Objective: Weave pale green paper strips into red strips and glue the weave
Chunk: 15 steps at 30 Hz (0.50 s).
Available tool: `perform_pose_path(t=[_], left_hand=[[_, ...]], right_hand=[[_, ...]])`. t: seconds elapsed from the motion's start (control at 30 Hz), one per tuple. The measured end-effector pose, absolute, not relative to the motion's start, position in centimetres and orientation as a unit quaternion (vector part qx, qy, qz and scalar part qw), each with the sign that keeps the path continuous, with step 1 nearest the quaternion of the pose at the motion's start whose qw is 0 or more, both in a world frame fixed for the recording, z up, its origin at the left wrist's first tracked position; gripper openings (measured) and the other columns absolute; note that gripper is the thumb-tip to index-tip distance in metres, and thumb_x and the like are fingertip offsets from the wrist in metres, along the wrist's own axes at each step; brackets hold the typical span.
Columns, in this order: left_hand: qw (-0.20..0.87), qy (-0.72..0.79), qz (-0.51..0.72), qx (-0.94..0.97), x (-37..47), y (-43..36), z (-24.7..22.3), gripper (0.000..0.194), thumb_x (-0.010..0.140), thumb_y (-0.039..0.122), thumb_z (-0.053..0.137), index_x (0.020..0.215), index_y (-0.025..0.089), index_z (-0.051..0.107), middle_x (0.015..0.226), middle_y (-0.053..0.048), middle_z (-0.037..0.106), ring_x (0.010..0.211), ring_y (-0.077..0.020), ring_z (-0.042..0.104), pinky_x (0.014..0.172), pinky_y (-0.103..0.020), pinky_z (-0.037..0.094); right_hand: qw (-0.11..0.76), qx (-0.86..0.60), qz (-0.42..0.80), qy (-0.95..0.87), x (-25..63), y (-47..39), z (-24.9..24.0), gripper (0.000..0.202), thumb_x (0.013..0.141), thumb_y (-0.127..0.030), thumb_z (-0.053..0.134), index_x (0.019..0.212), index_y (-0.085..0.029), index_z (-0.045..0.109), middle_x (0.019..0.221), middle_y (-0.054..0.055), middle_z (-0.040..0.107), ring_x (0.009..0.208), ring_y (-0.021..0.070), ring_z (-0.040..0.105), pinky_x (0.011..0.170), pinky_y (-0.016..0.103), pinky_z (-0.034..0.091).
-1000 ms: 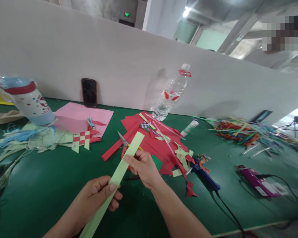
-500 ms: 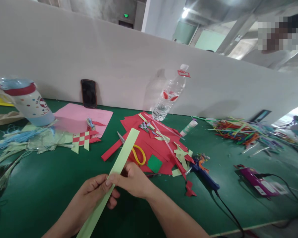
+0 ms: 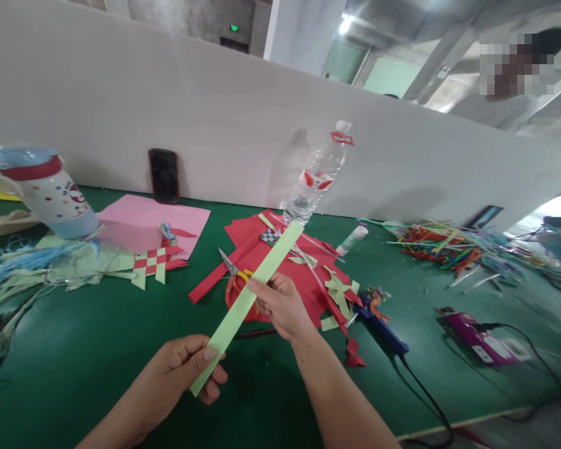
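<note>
A long light green paper strip (image 3: pixel 236 315) slants upward from lower left to upper right. My left hand (image 3: pixel 187 368) pinches it near its lower end, thumb on top. Further up, my right hand (image 3: pixel 280 302) grips the same strip between thumb and fingers. Behind the strip lie scissors with yellow handles (image 3: pixel 236 269), partly hidden, and a red ring-shaped object (image 3: pixel 232 292). Red paper sheets (image 3: pixel 303 284) are spread beyond my right hand, with light green scraps (image 3: pixel 339 290) on them.
A water bottle (image 3: pixel 315 174), glue stick (image 3: pixel 352 241) and blue glue gun (image 3: pixel 383 330) stand or lie around the red paper. Leftward are a cup (image 3: pixel 51 196), phone (image 3: pixel 164 176), pink paper (image 3: pixel 131 218) and woven red-green piece (image 3: pixel 152 262). Colourful sticks (image 3: pixel 439 249) and a purple device (image 3: pixel 481 340) are at right.
My right hand has moved up and right along with the strip's upper part, away from my left hand. The strip's lower end now shows. The red ring-shaped object has come into view.
</note>
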<state>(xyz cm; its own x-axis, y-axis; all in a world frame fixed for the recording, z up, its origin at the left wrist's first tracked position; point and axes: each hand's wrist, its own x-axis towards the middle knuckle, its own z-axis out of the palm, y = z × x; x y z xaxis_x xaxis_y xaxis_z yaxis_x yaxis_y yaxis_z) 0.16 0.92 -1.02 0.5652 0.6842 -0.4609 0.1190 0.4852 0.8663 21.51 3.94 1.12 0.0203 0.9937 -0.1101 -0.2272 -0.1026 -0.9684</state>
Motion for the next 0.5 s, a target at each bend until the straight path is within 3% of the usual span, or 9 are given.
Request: perform_pose_path(t=[0.2,0.33,0.5], left_hand=[[0.717,0.417,0.162,0.535,-0.2,0.8,-1.6,0.054,0.078,0.072,0.057,0.078,0.019,0.059,0.069,-0.001,0.069,0.055,-0.0135,0.06,0.056,-0.027,0.047],[0.664,0.416,0.192,0.591,-0.4,1.1,-1.4,0.046,0.084,0.065,0.055,0.077,0.019,0.062,0.073,0.001,0.061,0.067,-0.0138,0.056,0.065,-0.026,0.043],[0.584,0.427,0.197,0.661,-1.5,0.5,-1.2,0.035,0.086,0.054,0.059,0.076,0.021,0.062,0.072,0.005,0.046,0.067,-0.0127,0.044,0.063,-0.023,0.036]], right_hand=[[0.549,-0.476,0.557,-0.403,22.1,4.4,0.8,0.035,0.075,-0.046,0.077,0.072,-0.016,0.06,0.048,-0.01,0.039,0.04,0.0037,0.027,0.041,0.019,0.021],[0.551,-0.473,0.539,-0.427,21.9,4.3,0.7,0.042,0.079,-0.057,0.071,0.07,-0.019,0.054,0.047,-0.011,0.033,0.039,0.0047,0.027,0.04,0.019,0.022],[0.506,-0.468,0.512,-0.514,21.5,3.8,1.5,0.046,0.079,-0.063,0.067,0.075,-0.017,0.06,0.055,-0.006,0.044,0.045,0.0071,0.039,0.044,0.021,0.032]])
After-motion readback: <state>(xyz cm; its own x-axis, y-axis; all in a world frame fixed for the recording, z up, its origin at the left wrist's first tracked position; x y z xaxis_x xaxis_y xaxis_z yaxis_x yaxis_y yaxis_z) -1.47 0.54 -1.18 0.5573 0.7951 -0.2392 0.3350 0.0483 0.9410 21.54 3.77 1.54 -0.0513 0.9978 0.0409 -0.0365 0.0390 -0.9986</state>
